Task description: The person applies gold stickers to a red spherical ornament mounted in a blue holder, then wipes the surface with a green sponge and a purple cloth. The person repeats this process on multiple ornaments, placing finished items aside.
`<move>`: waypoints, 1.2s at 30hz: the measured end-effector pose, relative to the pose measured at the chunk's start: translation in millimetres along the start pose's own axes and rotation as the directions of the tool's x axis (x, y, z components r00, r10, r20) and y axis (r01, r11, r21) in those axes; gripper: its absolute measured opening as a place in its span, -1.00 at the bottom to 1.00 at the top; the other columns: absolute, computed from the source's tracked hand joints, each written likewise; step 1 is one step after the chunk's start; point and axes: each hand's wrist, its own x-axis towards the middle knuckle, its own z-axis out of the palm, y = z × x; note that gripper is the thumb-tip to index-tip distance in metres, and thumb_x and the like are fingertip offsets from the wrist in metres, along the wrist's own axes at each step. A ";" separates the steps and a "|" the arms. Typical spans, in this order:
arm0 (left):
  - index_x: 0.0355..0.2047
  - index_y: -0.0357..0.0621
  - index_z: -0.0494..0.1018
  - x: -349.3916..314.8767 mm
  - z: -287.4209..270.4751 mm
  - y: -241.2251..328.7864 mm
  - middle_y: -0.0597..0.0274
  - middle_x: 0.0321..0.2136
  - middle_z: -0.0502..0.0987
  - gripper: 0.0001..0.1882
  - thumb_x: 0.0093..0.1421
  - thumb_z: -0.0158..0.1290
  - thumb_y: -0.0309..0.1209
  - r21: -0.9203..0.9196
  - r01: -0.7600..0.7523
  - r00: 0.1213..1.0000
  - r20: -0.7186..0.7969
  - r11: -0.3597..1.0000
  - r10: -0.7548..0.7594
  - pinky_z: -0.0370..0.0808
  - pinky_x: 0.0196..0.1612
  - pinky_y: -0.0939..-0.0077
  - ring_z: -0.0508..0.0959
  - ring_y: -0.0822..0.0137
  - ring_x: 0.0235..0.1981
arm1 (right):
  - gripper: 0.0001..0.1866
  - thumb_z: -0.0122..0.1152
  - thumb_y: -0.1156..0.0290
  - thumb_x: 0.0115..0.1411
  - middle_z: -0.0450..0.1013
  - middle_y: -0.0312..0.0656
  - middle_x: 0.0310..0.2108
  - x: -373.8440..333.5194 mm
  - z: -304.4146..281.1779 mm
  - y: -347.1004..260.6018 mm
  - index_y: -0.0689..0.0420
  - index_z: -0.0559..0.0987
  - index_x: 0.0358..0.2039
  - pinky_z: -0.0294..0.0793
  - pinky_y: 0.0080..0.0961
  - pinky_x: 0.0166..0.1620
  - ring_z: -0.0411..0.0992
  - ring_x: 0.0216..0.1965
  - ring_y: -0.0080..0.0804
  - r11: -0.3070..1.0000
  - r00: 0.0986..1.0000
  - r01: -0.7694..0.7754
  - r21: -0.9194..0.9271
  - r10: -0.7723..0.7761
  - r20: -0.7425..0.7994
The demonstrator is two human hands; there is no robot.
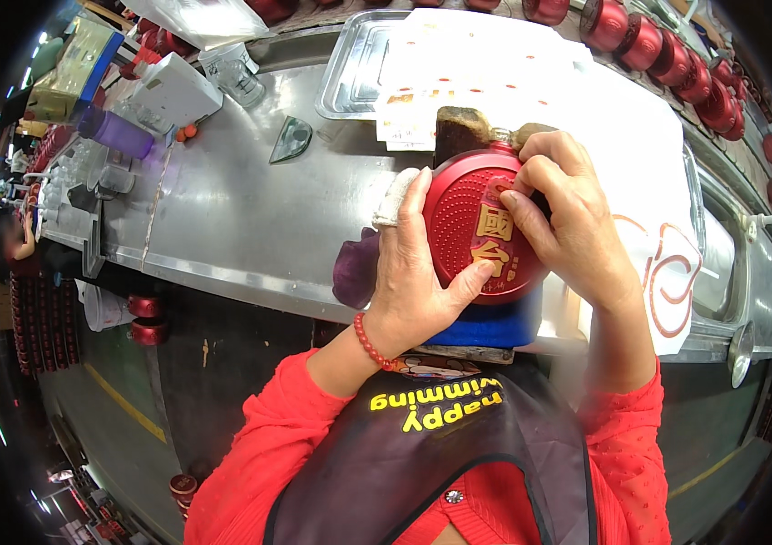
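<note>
A round, flat red bottle (pixel 457 211) with a studded face and a short clear glass neck stands tilted in front of me. Large gold characters on a label strip (pixel 493 222) run down its face. My left hand (pixel 415 259) grips the bottle's left side, its thumb lying across the lower face beside the lowest character. At the strip's upper end, the thumb and bent fingers of my right hand (pixel 557 204) pinch together on the label's edge; the fingers partly hide that end. Beneath the bottle lies a blue cloth pad (pixel 492 329), and dark brown blocks (pixel 461 130) stand behind it.
White label sheets (pixel 481 68) cover a metal tray (pixel 347 77) at the back. A purple cloth (pixel 357 269), a glass piece (pixel 291 141), a clear jar (pixel 239 84) and a purple cup (pixel 116 133) are to the left. Several red bottles (pixel 645 41) line the far right.
</note>
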 end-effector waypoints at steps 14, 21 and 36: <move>0.39 -0.39 0.01 3.4 -1.9 -1.8 -0.30 0.23 0.28 -0.02 0.20 0.29 -0.10 0.003 -0.022 0.999 -0.032 1.000 0.022 0.25 0.30 0.06 0.34 -0.18 0.23 | -0.84 0.31 0.60 0.14 0.40 -0.02 -0.16 -3.8 -1.5 1.8 0.24 0.48 -0.31 0.43 -0.25 0.01 0.41 -0.09 -0.03 0.997 0.994 -0.048 -0.057 0.042 -0.098; -0.04 -0.32 0.43 53.2 -12.5 -5.3 -0.11 -0.16 0.55 -0.48 0.29 0.22 -0.08 -0.139 0.063 0.997 -0.030 0.988 -0.068 0.46 0.03 0.17 0.54 -0.06 -0.10 | -0.83 0.28 0.53 0.23 0.40 0.01 -0.09 -27.5 0.0 2.5 0.25 0.51 -0.19 0.45 -0.24 0.05 0.43 -0.02 -0.02 0.975 0.962 -0.217 0.034 0.220 -0.164; -0.12 -0.28 0.40 71.8 -2.5 -3.2 -0.13 -0.21 0.52 -0.48 0.19 0.29 -0.10 0.032 0.019 0.999 0.038 0.999 -0.020 0.44 -0.03 0.06 0.51 -0.12 -0.13 | -0.71 0.28 0.50 0.27 0.41 -0.02 -0.05 -46.6 13.5 7.1 0.22 0.47 -0.03 0.42 -0.32 0.08 0.41 0.00 -0.12 0.937 0.939 -0.268 0.223 0.305 -0.156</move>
